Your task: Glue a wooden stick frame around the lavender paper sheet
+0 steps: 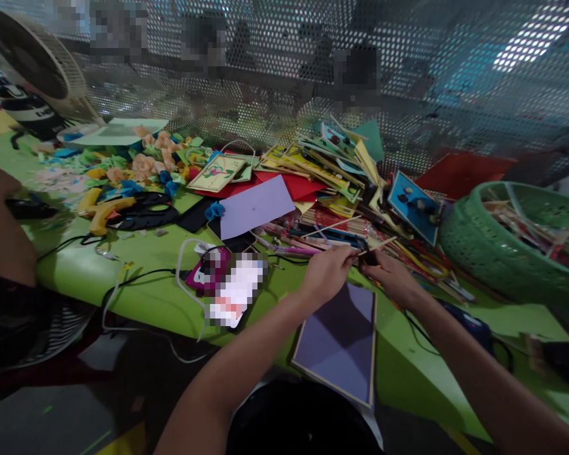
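Head view: both hands meet above the near edge of the bright green desk (137, 259). The left hand (326, 273) has its fingers pinched shut on a thin pale wooden stick (382, 244), which slants up to the right. The right hand (392, 277) has its fingers curled shut on a small dark piece (370, 256) at the stick's lower end; what that piece is cannot be told. Just below the hands a flat purple board with a pale wooden frame (336, 344) lies on the desk, overhanging its edge.

To the right, a round green woven plastic basket (474, 246) stands tilted toward the hands, and inside it lies a loose heap of wooden sticks and paper scraps (526, 218). Behind the hands sprawls a pile of framed coloured paper cards (332, 164), with a lavender paper sheet (256, 205) beside it. A yellow glue gun (102, 212) lies well to the left.
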### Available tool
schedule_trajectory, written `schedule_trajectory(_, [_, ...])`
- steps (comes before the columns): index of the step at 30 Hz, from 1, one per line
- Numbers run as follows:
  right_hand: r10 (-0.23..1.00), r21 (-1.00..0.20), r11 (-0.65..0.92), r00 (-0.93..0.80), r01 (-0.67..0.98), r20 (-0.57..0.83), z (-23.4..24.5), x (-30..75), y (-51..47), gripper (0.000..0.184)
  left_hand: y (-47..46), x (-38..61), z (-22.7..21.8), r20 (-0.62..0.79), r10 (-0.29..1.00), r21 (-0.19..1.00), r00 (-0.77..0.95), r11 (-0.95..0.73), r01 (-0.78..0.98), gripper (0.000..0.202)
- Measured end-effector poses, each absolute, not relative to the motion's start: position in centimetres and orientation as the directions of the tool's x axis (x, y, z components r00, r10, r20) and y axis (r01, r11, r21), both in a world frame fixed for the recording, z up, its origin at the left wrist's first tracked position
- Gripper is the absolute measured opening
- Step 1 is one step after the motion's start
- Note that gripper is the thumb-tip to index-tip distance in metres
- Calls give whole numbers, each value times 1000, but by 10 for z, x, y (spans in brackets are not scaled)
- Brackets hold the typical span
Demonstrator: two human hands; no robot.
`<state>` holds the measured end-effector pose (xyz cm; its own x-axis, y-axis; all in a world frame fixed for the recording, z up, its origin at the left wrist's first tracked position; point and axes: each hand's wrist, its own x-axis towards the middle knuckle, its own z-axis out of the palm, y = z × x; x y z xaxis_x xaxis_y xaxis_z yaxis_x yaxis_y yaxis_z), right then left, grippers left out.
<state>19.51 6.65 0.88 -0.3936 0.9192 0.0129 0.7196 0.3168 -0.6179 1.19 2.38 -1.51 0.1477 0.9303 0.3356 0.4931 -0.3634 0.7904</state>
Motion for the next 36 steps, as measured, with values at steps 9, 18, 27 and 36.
schedule_trajectory(9, [897,-542,402,-436,738,71,4,199,63,21,22,13,-14,323,931,791,170,-364,492,18])
schedule_trajectory(18, [876,-507,450,-473,735,91,-7,207,73,20,24,13,-16,286,943,813,170,-333,478,16])
schedule_trajectory(27, [885,-529,406,-465,745,24,5,202,69,21,25,14,-18,279,946,825,163,-323,463,17])
schedule_trajectory(36, [873,-558,394,-488,731,-23,11,201,71,30,26,13,-17,296,938,788,181,-347,508,20])
